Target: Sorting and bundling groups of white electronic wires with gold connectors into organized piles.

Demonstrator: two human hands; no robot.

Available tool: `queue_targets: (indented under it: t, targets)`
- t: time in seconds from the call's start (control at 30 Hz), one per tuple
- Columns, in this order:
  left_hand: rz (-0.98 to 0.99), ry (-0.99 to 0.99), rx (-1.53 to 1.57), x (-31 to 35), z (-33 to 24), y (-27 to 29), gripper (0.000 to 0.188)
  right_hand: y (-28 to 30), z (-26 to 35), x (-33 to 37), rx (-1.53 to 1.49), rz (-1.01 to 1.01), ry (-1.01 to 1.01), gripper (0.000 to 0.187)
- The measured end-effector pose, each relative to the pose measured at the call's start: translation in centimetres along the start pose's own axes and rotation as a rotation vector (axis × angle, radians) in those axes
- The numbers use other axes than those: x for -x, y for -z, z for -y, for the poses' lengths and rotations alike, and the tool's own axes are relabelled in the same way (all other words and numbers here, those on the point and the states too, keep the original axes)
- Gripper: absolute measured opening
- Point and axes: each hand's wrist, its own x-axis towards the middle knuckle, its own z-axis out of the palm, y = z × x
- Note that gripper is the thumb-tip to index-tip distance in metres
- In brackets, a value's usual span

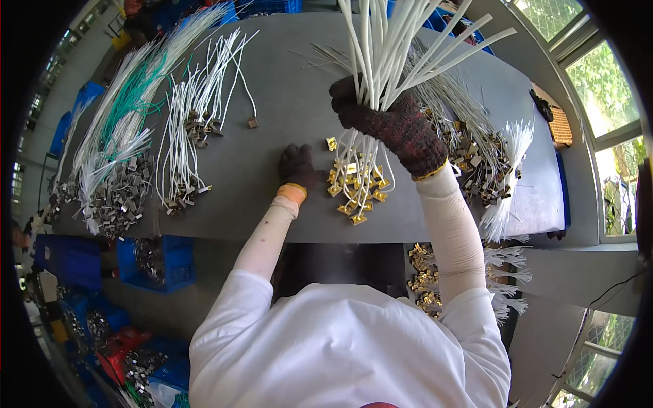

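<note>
My right hand point(391, 126), in a dark knitted glove, is wrapped round a thick bundle of white cables point(374, 61). Their loose ends fan out above my fist. Below it, the lower ends carry small brass-coloured metal clips point(357, 182), clustered at the tabletop. My left hand point(297, 167), gloved in the same dark knit with an orange cuff, rests on the grey table point(265, 88) just left of the clips. Its fingers point away from me and the thumb side faces the clips; nothing shows in it.
Bundles of white cables with grey metal ends point(122, 194) lie at the left, some green strands point(139, 85) among them. A smaller white bundle point(187, 126) lies nearer. More clipped cables point(476, 163) are piled at the right. Blue crates point(178, 268) stand below the table.
</note>
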Motion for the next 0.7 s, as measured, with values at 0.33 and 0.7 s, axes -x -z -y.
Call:
queue_targets:
  t: [0.33,0.7]
  targets:
    - [0.129,-0.522,0.655,0.7,-1.2,7.9,0.098,-0.4,1.4,0.3,-0.160,-0.005,-0.182,0.027]
    - [-0.633,-1.013,0.093,0.5,-10.2,18.0,0.045,-0.3,2.4,-0.5,0.598,-0.073,0.243,0.079]
